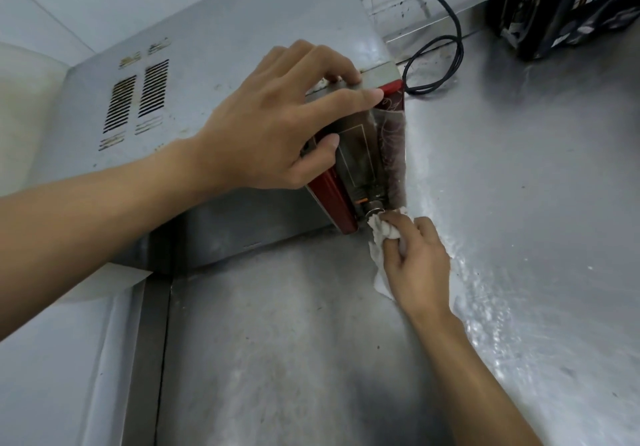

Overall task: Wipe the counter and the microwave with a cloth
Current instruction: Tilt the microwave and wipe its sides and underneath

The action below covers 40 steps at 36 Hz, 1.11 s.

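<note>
The grey metal microwave (214, 50) with a red-framed front sits on the steel counter (519, 203), seen from above. My left hand (277, 123) rests on its top front corner, fingers spread over the edge and thumb on the control panel. My right hand (415, 262) is closed on a crumpled white cloth (381, 234) and presses it against the round knob (374, 208) at the panel's lower end. Part of the cloth hangs below my fingers.
A black power cord (446, 47) loops on the counter behind the microwave. A dark patterned bag (568, 5) stands at the far right. Vent slots (138, 99) mark the microwave's top. White tiled wall lies beyond.
</note>
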### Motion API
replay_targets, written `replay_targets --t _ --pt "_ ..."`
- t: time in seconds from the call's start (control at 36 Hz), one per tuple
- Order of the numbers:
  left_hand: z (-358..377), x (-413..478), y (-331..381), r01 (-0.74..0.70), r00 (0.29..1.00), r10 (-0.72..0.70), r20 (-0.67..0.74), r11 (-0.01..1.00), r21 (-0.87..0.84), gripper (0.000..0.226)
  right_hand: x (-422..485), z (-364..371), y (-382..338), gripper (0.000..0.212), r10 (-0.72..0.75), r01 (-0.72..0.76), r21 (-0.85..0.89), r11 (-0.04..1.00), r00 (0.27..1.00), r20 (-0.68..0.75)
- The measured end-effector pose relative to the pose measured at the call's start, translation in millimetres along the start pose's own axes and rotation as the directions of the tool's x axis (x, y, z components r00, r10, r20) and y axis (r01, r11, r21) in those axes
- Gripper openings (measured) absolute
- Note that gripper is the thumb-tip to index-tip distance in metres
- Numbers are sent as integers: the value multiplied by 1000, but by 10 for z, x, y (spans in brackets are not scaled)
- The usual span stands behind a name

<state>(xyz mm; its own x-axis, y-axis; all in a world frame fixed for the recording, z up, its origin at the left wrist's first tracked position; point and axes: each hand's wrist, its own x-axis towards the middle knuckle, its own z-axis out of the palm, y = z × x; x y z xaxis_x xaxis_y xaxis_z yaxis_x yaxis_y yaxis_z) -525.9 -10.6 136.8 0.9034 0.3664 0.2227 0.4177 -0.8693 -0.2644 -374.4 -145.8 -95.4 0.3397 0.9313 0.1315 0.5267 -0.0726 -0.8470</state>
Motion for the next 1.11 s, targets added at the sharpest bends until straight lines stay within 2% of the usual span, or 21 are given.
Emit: replay_targets --t 0.11,0.22,0.42,0.61,0.94,1.11 --pt "-1 2 4 -8 1000 8 3 1000 7 47 89 58 -69 33 -51 54 52 997 996 -67" --pt "-9 11 12 -5 1000 5 9 1000 12 47 213 118 -73 32 -30 30 -60 998 1000 5" --pt "-16 18 6 -2 1000 2 4 1000 -1 47 83 9 16 27 -35 37 -102 994 999 18" --pt "-8 6 1 -3 1000 3 -1 1000 2 47 164 106 21 34 -53 56 35 998 995 -79" --pt "-6 9 9 3 1000 -3 -4 1000 -6 47 46 47 82 28 -75 75 -4 997 997 8" --pt "5 10 5 -2 1000 2 0 1000 -8 47 224 115 67 30 48 -48 74 996 999 3"
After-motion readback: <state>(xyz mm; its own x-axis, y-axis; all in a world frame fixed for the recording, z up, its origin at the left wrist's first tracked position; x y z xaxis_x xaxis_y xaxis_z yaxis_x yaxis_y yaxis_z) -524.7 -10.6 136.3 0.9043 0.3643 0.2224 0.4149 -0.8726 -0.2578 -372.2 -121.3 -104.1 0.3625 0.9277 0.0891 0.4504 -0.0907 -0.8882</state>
